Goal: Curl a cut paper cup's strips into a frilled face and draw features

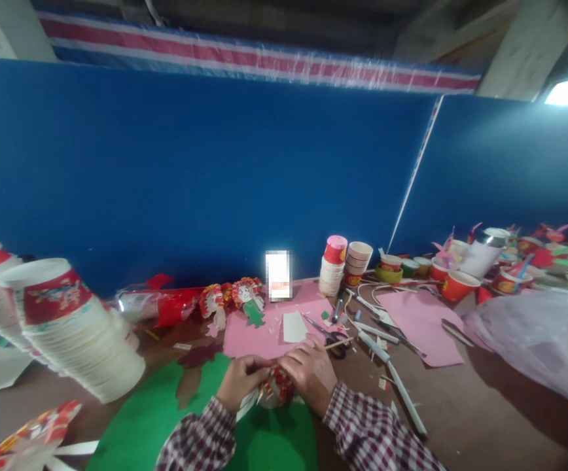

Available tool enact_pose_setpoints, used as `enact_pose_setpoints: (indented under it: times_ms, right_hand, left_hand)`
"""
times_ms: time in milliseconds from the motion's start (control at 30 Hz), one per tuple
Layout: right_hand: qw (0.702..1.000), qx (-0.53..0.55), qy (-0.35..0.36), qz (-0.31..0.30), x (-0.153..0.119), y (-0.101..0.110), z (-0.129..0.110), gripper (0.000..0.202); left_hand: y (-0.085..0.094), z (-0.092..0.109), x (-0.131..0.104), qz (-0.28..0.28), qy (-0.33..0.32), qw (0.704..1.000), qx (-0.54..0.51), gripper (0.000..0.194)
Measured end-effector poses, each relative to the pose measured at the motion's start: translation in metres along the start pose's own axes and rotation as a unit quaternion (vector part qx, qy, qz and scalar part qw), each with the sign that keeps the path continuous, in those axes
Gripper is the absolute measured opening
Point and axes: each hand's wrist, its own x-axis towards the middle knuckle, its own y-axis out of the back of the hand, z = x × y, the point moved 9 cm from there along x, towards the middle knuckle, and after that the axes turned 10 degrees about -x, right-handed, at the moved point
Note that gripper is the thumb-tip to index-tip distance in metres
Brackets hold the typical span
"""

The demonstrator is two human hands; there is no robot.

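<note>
Both of my hands meet low in the middle of the table over a green sheet (166, 418). My left hand (241, 381) and my right hand (309, 370) together grip a cut-up red and white paper cup (275, 387), with its strips sticking out between my fingers. A pink sheet (259, 333) lies just beyond my hands, with a small white card (294, 326) on it. Scissors (330, 337) lie close to my right hand's knuckles.
A tilted stack of paper cups (63, 327) leans at the left. Paper dolls (242, 296) lie by the blue wall. Cup stacks (345, 261), white strips (402, 392), another pink sheet (424, 324), a plastic bag (539, 340) and several finished cups (461, 282) fill the right.
</note>
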Motion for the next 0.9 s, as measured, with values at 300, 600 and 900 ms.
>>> enact_pose_setpoints:
  times_ms: [300,600,900]
  right_hand:
    - [1.0,-0.003,-0.004,-0.008,-0.002,-0.003,0.004,0.009]
    - [0.999,-0.008,-0.006,-0.035,0.001,-0.001,0.006,0.014]
    - [0.997,-0.015,-0.055,-0.042,-0.005,-0.003,0.017,0.022]
  left_hand:
    - [-0.003,0.007,-0.001,0.003,-0.031,0.999,0.038,0.021]
    - [0.002,0.0,0.004,0.025,-0.04,0.997,0.059,0.034]
    - [0.013,-0.009,-0.002,0.103,0.033,0.979,-0.175,0.064]
